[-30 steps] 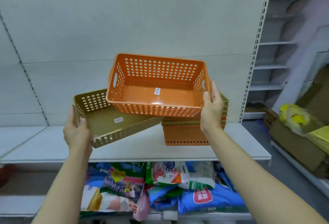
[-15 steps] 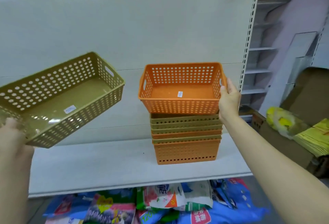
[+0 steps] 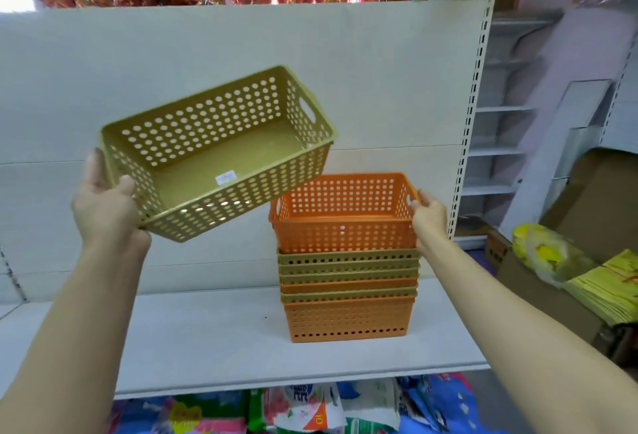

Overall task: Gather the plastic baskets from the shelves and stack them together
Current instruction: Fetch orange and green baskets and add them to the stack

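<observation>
**Fingers on two baskets, stack at risk of tipping**

Fingers of your left hand [image 3: 105, 207] were curled round the short end of the green basket [image 3: 221, 154], thumb on the rim, so you carried it by one end only. It hung tilted in the air, up and left of the stack [image 3: 348, 292], its far corner just above the orange basket [image 3: 345, 212]. Your right hand [image 3: 429, 218] touched the right end of that orange basket at the handle slot; whether those fingers gripped or only steadied it, I could not tell. The orange one sat on top of the stack but looked not fully seated, riding high over the nested rims.

Risks, as judgement: the one-ended hold gave you weak control, so the green basket could swing and knock the top orange one. Dropping it in crooked could jam it. The stack stood tall on the shelf [image 3: 207, 340] and could topple if pushed sideways. Seat the orange basket first.
</observation>
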A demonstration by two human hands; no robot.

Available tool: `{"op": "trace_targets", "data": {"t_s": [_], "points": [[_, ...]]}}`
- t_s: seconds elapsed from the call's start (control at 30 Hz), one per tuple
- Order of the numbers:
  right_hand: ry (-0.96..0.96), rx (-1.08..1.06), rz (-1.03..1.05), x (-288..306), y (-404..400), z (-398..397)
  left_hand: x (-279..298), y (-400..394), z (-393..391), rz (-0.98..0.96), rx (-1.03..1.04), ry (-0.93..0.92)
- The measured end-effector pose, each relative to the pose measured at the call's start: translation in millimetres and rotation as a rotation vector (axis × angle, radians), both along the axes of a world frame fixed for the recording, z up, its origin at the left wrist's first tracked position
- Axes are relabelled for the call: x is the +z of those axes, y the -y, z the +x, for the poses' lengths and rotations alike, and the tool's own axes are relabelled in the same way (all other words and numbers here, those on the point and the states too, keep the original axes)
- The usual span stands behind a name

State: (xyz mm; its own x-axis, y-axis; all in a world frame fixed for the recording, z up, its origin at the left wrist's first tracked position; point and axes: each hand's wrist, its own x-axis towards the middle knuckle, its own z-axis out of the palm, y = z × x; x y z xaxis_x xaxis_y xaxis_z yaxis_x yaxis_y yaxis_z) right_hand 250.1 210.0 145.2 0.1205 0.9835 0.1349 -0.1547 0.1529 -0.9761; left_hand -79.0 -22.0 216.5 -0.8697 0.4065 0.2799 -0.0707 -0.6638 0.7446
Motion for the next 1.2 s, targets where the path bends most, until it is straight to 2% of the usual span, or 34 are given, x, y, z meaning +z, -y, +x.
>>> {"op": "trace_targets", "data": {"t_s": [0.1, 0.33, 0.4, 0.47, 0.53, 0.57, 0.6, 0.7, 0.77, 0.83, 0.93, 1.07, 1.2], "points": [[0.106, 0.016, -0.056, -10.1, 1.8, 5.9, 4.7, -27.7, 29.3, -0.075, -0.039, -0.046], [0.381, 0.069, -0.098, 2.1, -16.0, 9.0, 15.3, -94.2, 81.8, -0.271, -0.227, -0.019], [0.313, 0.112, -0.126, 2.3, -16.9, 7.2, 15.8, -110.6, 85.6, -0.306, -0.274, -0.019], [0.126, 0.045, -0.123, 3.3, -15.1, 11.1, 11.9, -124.9, 90.6, -0.361, -0.311, -0.02], [-0.113, -0.022, 0.009, 5.9, -13.8, 19.0, 2.5, -134.4, 93.6, -0.403, -0.341, -0.032], [-0.168, 0.016, 0.091, 9.0, -11.1, 21.4, -2.2, -138.1, 93.8, -0.433, -0.358, -0.044], [-0.143, 0.073, 0.149, 11.7, -8.2, 22.0, -7.3, -142.5, 91.9, -0.47, -0.359, -0.061], [0.092, 0.148, 0.181, 7.8, -9.3, 23.0, -22.3, -143.5, 78.1, -0.566, -0.404, -0.141], [0.133, 0.143, 0.181, -1.5, -15.5, 27.7, -39.3, -134.0, 71.6, -0.573, -0.532, -0.288], [0.168, 0.158, 0.163, -11.3, -18.2, 30.6, -60.3, -120.2, 71.1, -0.618, -0.604, -0.517], [0.281, 0.169, 0.117, -26.8, -17.9, 23.2, -86.2, -115.2, 66.5, -0.718, -0.531, -0.756], [0.414, 0.064, 0.105, -43.4, -25.9, 12.3, -97.7, -119.6, 70.2, -0.787, -0.477, -0.743], [0.435, 0.035, 0.083, -49.0, -37.9, 13.0, -105.5, -125.0, 70.5, -0.81, -0.475, -0.746]]}}
